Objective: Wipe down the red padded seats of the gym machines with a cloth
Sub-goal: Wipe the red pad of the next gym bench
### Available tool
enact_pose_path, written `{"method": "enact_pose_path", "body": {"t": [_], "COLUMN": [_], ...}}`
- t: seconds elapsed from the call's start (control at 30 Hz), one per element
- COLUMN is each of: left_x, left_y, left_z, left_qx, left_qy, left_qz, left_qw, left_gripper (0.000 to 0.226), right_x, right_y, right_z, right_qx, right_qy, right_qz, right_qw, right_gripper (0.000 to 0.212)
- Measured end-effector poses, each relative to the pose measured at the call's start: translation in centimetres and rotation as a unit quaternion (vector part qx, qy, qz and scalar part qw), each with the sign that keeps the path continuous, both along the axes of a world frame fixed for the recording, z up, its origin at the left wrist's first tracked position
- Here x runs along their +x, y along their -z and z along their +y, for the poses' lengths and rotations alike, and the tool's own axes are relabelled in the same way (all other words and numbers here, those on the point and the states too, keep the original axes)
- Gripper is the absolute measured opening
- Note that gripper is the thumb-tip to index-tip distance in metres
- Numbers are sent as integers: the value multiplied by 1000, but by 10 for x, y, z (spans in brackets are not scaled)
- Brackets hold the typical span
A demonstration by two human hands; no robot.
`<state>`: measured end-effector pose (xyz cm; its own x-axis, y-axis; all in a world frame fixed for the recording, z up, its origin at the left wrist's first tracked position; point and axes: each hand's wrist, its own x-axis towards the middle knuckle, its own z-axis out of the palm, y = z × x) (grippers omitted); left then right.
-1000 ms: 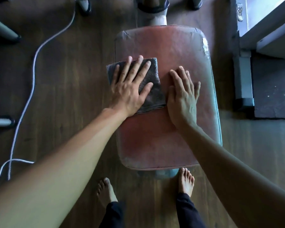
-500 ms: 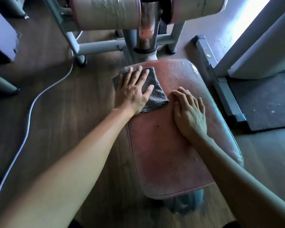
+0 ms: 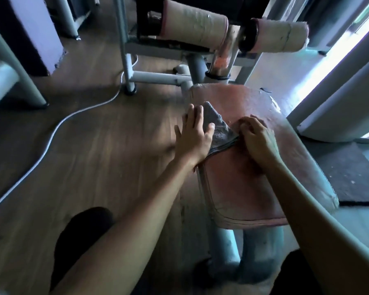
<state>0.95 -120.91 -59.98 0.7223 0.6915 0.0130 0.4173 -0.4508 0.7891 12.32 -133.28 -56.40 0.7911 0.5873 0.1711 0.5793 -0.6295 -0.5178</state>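
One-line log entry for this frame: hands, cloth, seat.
left hand: flat on grey cloth | right hand: pinching cloth's edge | cloth: on red seat, far-left part

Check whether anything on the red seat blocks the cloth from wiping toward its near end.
Nothing visible does. The seat is bare in its near half; the left hand presses the cloth, the right hand pinches its edge.

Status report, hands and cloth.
Left hand flat on grey terry cloth. Right hand pinches its corner. Cloth on red padded seat's left edge. Nothing obstructing.
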Motion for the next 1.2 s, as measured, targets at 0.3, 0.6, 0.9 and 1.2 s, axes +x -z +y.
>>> {"method": "enact_pose_path", "body": {"t": [0.3,0.6,0.9,1.2], "left_x": [-43,-93,-75,-94], "left_y": [5,2,2,7], "left_z": [-70,-144,-119,-151], "left_qx": [-238,-272,-310,-337], "left_qy": [-105,-100,-124,-91], "left_qz": [-218,-276,-296,-316], "left_qw": [941,917,895,882], "left_gripper": [60,57,58,53], "right_x": [-8,-21,-26,-25], "right_y": [8,5,3,7], "right_z": [6,-25,-22,-20], "right_qx": [-99,-156,-165,-181], "right_qy": [-7,-119,-113,-110], "right_qz": [-56,-33,-31,-39], "right_qw": [994,980,979,977], "right_gripper": [39,53,50,51]}}
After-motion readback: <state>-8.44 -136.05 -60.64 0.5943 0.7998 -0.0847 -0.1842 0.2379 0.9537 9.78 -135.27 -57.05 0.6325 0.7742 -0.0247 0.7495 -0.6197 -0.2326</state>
